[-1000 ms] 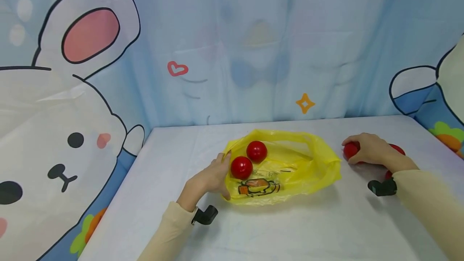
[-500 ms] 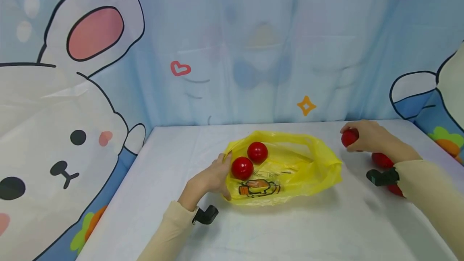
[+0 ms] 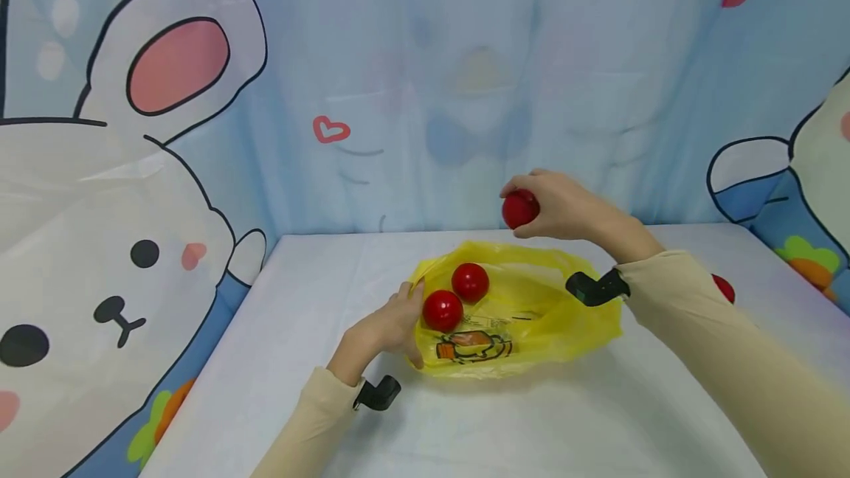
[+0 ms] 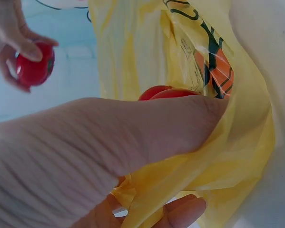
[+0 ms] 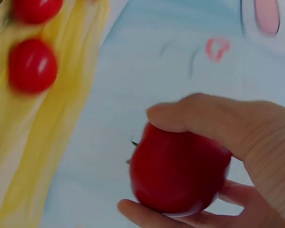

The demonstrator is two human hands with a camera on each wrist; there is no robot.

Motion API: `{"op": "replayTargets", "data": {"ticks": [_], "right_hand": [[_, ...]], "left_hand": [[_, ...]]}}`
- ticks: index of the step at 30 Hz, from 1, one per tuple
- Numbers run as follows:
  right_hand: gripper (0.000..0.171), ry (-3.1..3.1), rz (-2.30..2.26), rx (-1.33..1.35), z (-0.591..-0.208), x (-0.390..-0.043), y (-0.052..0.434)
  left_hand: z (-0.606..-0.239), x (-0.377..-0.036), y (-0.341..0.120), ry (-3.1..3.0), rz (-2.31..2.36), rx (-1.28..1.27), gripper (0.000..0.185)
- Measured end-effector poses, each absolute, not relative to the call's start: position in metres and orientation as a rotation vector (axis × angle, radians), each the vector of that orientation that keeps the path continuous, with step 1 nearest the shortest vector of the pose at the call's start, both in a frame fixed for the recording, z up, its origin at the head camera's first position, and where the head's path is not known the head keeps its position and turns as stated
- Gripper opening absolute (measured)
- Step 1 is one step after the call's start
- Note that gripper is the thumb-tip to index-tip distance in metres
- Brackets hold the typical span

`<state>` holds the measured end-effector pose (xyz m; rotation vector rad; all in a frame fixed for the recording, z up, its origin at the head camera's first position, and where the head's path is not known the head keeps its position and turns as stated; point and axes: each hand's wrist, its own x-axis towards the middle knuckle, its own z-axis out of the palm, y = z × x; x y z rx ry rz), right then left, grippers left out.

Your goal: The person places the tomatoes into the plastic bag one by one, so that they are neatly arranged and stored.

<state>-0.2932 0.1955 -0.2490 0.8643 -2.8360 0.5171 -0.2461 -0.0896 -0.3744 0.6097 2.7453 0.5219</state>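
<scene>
Left hand (image 4: 85,156) fills the lower frame, thumb and fingers (image 4: 182,211) pinching the edge of a yellow plastic bag (image 4: 242,142). Orange print on the bag. Part of a red tomato (image 4: 166,92) peeks over the thumb, inside the bag. Top left: right hand (image 4: 9,33) holds another red tomato (image 4: 34,66), well apart.
</scene>
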Motion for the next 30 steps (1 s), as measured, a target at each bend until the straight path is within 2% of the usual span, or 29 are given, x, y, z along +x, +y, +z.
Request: {"op": "replayTargets", "data": {"ticks": [9, 23, 30], "right_hand": [[0.043, -2.847, 0.584, 1.136, -0.262, -0.279, 0.132], [0.039, -3.062, 0.51, 1.232, -0.335, -0.284, 0.127], [0.047, -3.133, 0.458, 1.151, -0.353, -0.284, 0.124]], "left_hand": [[-0.374, -0.246, -0.094, 2.735, 0.533, 0.591, 0.125], [-0.375, -0.247, -0.089, 2.739, 0.495, 0.593, 0.127], [-0.374, -0.246, -0.087, 2.748, 0.468, 0.602, 0.127]]}}
